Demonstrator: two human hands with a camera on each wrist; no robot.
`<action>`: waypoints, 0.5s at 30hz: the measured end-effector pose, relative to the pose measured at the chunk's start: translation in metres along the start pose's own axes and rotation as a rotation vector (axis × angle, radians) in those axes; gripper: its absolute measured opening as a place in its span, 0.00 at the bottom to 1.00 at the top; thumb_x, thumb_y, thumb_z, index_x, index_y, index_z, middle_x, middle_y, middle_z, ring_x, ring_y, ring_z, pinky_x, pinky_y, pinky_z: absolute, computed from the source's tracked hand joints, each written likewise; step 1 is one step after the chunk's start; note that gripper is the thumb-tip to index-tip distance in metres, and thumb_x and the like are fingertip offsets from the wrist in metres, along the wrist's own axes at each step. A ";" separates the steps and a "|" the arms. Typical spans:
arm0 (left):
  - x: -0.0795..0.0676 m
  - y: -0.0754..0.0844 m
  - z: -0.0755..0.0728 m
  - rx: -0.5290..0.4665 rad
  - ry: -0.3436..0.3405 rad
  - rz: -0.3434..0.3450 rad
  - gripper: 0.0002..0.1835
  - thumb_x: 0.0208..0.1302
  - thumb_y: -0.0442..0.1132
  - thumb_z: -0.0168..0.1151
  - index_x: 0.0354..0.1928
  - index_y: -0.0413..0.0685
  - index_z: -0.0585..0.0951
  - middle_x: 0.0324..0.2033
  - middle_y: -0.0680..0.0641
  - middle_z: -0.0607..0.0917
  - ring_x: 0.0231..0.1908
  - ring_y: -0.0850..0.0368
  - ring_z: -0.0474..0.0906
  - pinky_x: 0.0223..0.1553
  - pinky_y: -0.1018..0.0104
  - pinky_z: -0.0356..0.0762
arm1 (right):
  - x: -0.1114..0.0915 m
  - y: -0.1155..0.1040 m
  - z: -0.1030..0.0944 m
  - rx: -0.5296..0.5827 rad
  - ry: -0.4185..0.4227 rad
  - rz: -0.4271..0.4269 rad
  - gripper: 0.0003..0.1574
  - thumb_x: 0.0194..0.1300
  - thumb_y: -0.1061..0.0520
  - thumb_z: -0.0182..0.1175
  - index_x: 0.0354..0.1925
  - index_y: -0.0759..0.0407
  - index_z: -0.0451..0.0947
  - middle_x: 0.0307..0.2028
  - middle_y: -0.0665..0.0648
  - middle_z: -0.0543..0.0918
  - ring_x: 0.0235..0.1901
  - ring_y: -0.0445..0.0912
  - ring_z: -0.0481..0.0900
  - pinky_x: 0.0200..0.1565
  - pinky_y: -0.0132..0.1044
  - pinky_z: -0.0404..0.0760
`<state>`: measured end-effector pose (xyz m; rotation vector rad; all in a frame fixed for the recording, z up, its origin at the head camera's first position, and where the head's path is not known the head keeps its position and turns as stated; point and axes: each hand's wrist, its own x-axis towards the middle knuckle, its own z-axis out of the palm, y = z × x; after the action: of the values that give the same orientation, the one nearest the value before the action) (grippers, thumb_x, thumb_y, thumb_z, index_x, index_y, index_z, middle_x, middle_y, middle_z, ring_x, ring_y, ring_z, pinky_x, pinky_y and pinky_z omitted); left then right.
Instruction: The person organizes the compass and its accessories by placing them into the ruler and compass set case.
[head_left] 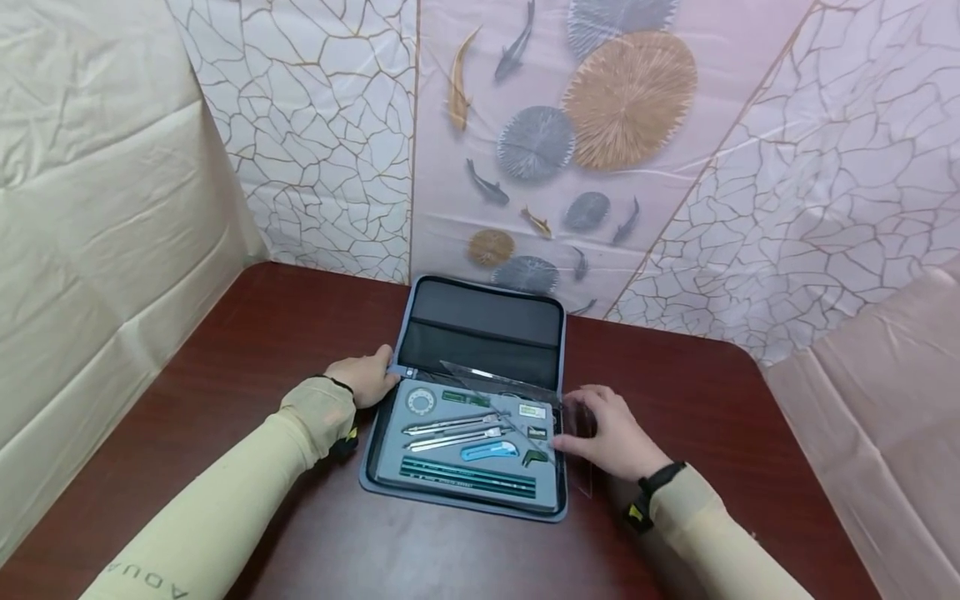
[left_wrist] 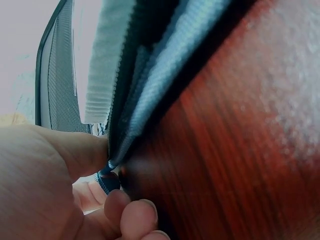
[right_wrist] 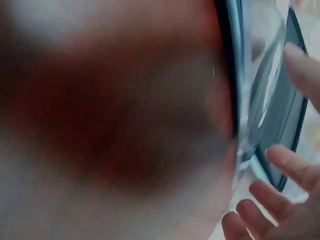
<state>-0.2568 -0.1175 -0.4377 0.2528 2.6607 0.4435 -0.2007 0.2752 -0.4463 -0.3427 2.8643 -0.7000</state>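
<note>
A blue zip case (head_left: 465, 502) lies unfolded on the table, its dark lid (head_left: 480, 342) leaning back. Its grey tray (head_left: 442, 450) holds two metal compasses (head_left: 457, 439), a blue cutter (head_left: 489, 451), green pencils (head_left: 468, 482), a round white protractor (head_left: 421, 402) and small pieces. My left hand (head_left: 363, 377) grips the case's left edge by the hinge, thumb and fingers around the fabric in the left wrist view. My right hand (head_left: 615, 433) holds a clear plastic set square (head_left: 577, 467) at the tray's right side; it slants over the tray and past the case's edge.
The dark red-brown table (head_left: 315, 533) surrounds the case. Patterned cloth (head_left: 322, 125) hangs right behind it, and plain pale cloth (head_left: 90, 208) closes off the left side.
</note>
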 end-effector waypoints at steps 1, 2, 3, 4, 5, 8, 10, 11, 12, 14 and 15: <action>-0.001 0.001 0.000 0.000 0.001 0.002 0.19 0.75 0.48 0.47 0.58 0.43 0.64 0.41 0.42 0.80 0.35 0.50 0.76 0.38 0.55 0.71 | -0.006 -0.002 -0.001 -0.034 -0.005 -0.032 0.47 0.54 0.32 0.68 0.64 0.54 0.69 0.65 0.59 0.64 0.63 0.56 0.60 0.57 0.59 0.68; -0.001 0.001 -0.001 0.001 0.002 0.002 0.19 0.75 0.48 0.47 0.59 0.43 0.64 0.41 0.42 0.80 0.35 0.50 0.76 0.38 0.55 0.71 | -0.011 -0.002 -0.001 -0.060 -0.012 -0.062 0.45 0.56 0.34 0.68 0.65 0.53 0.68 0.67 0.58 0.62 0.65 0.56 0.59 0.58 0.60 0.67; 0.000 0.002 -0.001 0.002 0.002 0.002 0.20 0.75 0.48 0.47 0.59 0.43 0.64 0.41 0.42 0.80 0.35 0.50 0.76 0.38 0.55 0.72 | -0.017 -0.002 -0.003 -0.083 -0.021 -0.087 0.43 0.58 0.37 0.67 0.66 0.52 0.68 0.69 0.58 0.61 0.67 0.56 0.57 0.59 0.61 0.65; 0.000 0.002 0.000 0.001 0.001 0.004 0.20 0.75 0.48 0.47 0.59 0.43 0.64 0.40 0.42 0.80 0.35 0.50 0.76 0.38 0.55 0.71 | -0.021 -0.001 -0.005 -0.104 -0.030 -0.102 0.41 0.61 0.41 0.66 0.67 0.52 0.66 0.70 0.58 0.60 0.68 0.56 0.57 0.60 0.62 0.63; 0.001 0.001 0.000 0.004 0.002 0.003 0.20 0.75 0.49 0.47 0.59 0.43 0.64 0.40 0.43 0.80 0.35 0.50 0.76 0.38 0.55 0.71 | -0.025 0.001 -0.007 -0.128 -0.034 -0.115 0.40 0.62 0.45 0.65 0.68 0.52 0.65 0.70 0.58 0.60 0.68 0.57 0.56 0.60 0.62 0.63; 0.005 -0.003 0.003 0.004 0.000 -0.001 0.20 0.75 0.49 0.47 0.58 0.43 0.64 0.38 0.43 0.80 0.35 0.49 0.76 0.39 0.55 0.71 | -0.030 0.013 -0.013 -0.223 -0.016 -0.154 0.42 0.61 0.58 0.65 0.71 0.54 0.61 0.71 0.61 0.59 0.68 0.59 0.58 0.60 0.62 0.63; 0.008 -0.005 0.005 0.011 0.003 -0.005 0.20 0.75 0.49 0.47 0.58 0.44 0.64 0.37 0.43 0.80 0.35 0.49 0.76 0.39 0.54 0.71 | -0.029 0.022 -0.016 -0.345 0.021 -0.208 0.48 0.57 0.61 0.67 0.72 0.55 0.58 0.71 0.64 0.58 0.67 0.61 0.59 0.60 0.61 0.64; 0.009 -0.005 0.005 0.014 0.004 -0.008 0.19 0.75 0.49 0.47 0.57 0.44 0.64 0.37 0.43 0.80 0.35 0.49 0.76 0.39 0.54 0.71 | -0.028 0.026 -0.016 -0.418 0.049 -0.256 0.51 0.56 0.62 0.68 0.73 0.55 0.56 0.71 0.65 0.58 0.67 0.61 0.59 0.60 0.61 0.64; 0.009 -0.005 0.006 0.013 0.005 -0.006 0.19 0.75 0.49 0.47 0.57 0.43 0.64 0.37 0.43 0.80 0.35 0.49 0.76 0.39 0.54 0.71 | -0.026 0.029 -0.016 -0.489 0.077 -0.312 0.52 0.56 0.63 0.68 0.73 0.56 0.56 0.71 0.65 0.58 0.67 0.61 0.60 0.60 0.60 0.65; 0.010 -0.004 0.007 0.014 0.007 -0.004 0.19 0.75 0.49 0.47 0.57 0.43 0.64 0.36 0.43 0.80 0.35 0.49 0.76 0.39 0.53 0.72 | -0.022 0.033 -0.015 -0.617 0.125 -0.432 0.52 0.56 0.65 0.68 0.74 0.55 0.55 0.71 0.64 0.59 0.67 0.60 0.60 0.60 0.58 0.66; 0.011 -0.004 0.007 0.013 0.008 -0.002 0.20 0.74 0.49 0.48 0.57 0.42 0.64 0.36 0.43 0.80 0.34 0.49 0.76 0.38 0.53 0.71 | -0.020 0.035 -0.014 -0.663 0.142 -0.495 0.51 0.57 0.66 0.67 0.74 0.55 0.55 0.71 0.64 0.59 0.67 0.59 0.60 0.60 0.57 0.66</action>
<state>-0.2637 -0.1163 -0.4491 0.2533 2.6720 0.4275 -0.1907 0.3162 -0.4483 -1.1529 3.0877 0.2192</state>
